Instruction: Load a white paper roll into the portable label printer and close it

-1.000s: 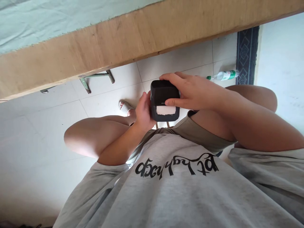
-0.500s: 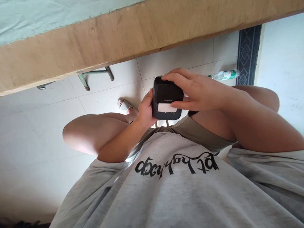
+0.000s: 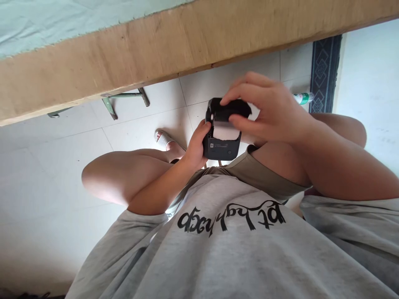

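Note:
My left hand (image 3: 198, 143) is wrapped round the left side of a small black label printer (image 3: 222, 150), holding it above my lap. Its dark lid (image 3: 235, 109) is tilted up at the far end, and a roll of white paper (image 3: 225, 130) shows in the compartment beneath. Over the right side of the printer, my right hand (image 3: 264, 106) has its index finger on the lid's far edge and its thumb near the lid's lower edge. The fingers are curved round the lid, slightly blurred, and partly cover it.
A wooden table edge (image 3: 187, 41) with a pale green cloth (image 3: 62, 20) crosses the top. Below it, a green metal leg (image 3: 110, 108) stands on the tiled floor (image 3: 62, 166). A plastic bottle (image 3: 302, 98) lies at right beside a dark patterned strip (image 3: 326, 70).
The printer's lid has swung up from closed, uncovering the paper roll inside. My right hand has risen a little with the lid; my left hand still holds the printer.

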A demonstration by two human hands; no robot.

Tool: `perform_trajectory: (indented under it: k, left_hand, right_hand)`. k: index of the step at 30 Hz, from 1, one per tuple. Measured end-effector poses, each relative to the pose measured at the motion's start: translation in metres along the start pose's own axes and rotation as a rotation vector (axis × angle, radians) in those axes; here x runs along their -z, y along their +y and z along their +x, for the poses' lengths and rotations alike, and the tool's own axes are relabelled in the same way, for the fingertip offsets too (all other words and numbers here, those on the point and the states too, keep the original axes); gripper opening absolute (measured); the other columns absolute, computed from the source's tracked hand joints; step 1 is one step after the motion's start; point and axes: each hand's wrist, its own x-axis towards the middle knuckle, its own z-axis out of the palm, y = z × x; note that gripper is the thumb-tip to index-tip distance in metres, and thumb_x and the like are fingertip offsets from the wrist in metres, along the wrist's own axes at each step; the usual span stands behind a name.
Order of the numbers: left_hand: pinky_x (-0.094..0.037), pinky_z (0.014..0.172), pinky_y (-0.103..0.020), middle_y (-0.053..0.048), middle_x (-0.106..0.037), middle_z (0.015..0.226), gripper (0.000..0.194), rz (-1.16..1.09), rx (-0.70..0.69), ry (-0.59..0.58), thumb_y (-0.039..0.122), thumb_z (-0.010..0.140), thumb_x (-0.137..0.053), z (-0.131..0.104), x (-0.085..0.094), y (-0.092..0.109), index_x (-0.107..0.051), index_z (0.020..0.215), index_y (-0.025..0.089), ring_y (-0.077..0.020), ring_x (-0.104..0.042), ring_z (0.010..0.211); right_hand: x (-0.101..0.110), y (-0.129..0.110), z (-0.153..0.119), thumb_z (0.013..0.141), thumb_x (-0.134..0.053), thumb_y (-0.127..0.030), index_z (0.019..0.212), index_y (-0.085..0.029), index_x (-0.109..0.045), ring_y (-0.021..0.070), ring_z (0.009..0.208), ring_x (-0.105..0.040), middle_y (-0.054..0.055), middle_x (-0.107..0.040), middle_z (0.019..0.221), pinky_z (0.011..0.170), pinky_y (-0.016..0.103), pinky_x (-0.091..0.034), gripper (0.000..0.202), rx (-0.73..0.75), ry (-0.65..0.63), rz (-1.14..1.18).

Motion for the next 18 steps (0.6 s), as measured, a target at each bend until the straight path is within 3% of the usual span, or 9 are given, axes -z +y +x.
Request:
perform_trajectory:
  k: [4, 6, 10, 13, 18]
  left_hand:
    - [-0.054, 0.075, -0.027, 0.0, -0.07, 0.085, 0.025, 0.019, -0.035, -0.08, 0.041, 0.083, -0.065, 0.0, 0.003, -0.003, -0.063, 0.097, 0.02, -0.0162, -0.068, 0.081]
    - [-0.055, 0.077, -0.028, 0.0, -0.069, 0.087, 0.028, 0.025, -0.047, -0.097, 0.043, 0.083, -0.066, 0.0, 0.004, -0.004, -0.062, 0.098, 0.019, -0.0162, -0.069, 0.082]
    - [-0.057, 0.085, -0.028, -0.001, -0.069, 0.089, 0.029, 0.013, -0.07, -0.088, 0.044, 0.084, -0.064, 0.0, 0.002, -0.003, -0.06, 0.098, 0.019, -0.0175, -0.07, 0.093]
    - [-0.056, 0.085, -0.027, 0.0, -0.069, 0.085, 0.025, 0.004, -0.088, -0.071, 0.043, 0.084, -0.062, 0.0, 0.0, -0.001, -0.059, 0.094, 0.02, -0.0174, -0.07, 0.096]
    - [-0.054, 0.076, -0.026, 0.001, -0.066, 0.081, 0.027, 0.017, -0.098, -0.042, 0.045, 0.084, -0.064, -0.001, 0.001, -0.001, -0.059, 0.093, 0.021, -0.0155, -0.069, 0.084]
  right_hand:
    - [0.003, -0.001, -0.001, 0.092, -0.031, -0.04, 0.117, -0.026, -0.06, 0.0072, 0.108, -0.051, 0.005, -0.056, 0.116, 0.096, 0.022, -0.043, 0.041, -0.11, 0.233, -0.181]
    - [0.0, -0.003, -0.001, 0.093, -0.028, -0.042, 0.115, -0.026, -0.063, 0.0086, 0.109, -0.048, 0.006, -0.055, 0.117, 0.095, 0.024, -0.039, 0.044, -0.152, 0.273, -0.265]
    - [-0.012, -0.012, 0.001, 0.094, -0.021, -0.043, 0.103, -0.026, -0.067, 0.0042, 0.078, -0.037, 0.004, -0.061, 0.098, 0.075, 0.022, -0.023, 0.05, -0.247, 0.08, -0.298]
    - [-0.018, -0.02, 0.003, 0.093, -0.023, -0.043, 0.101, -0.023, -0.067, -0.0003, 0.067, -0.023, 0.001, -0.063, 0.104, 0.071, 0.021, -0.011, 0.049, -0.279, -0.07, -0.285]
    - [-0.02, -0.023, 0.002, 0.091, -0.031, -0.039, 0.102, -0.019, -0.064, -0.0017, 0.068, -0.034, 0.004, -0.063, 0.113, 0.071, 0.02, -0.011, 0.041, -0.226, -0.211, -0.251]
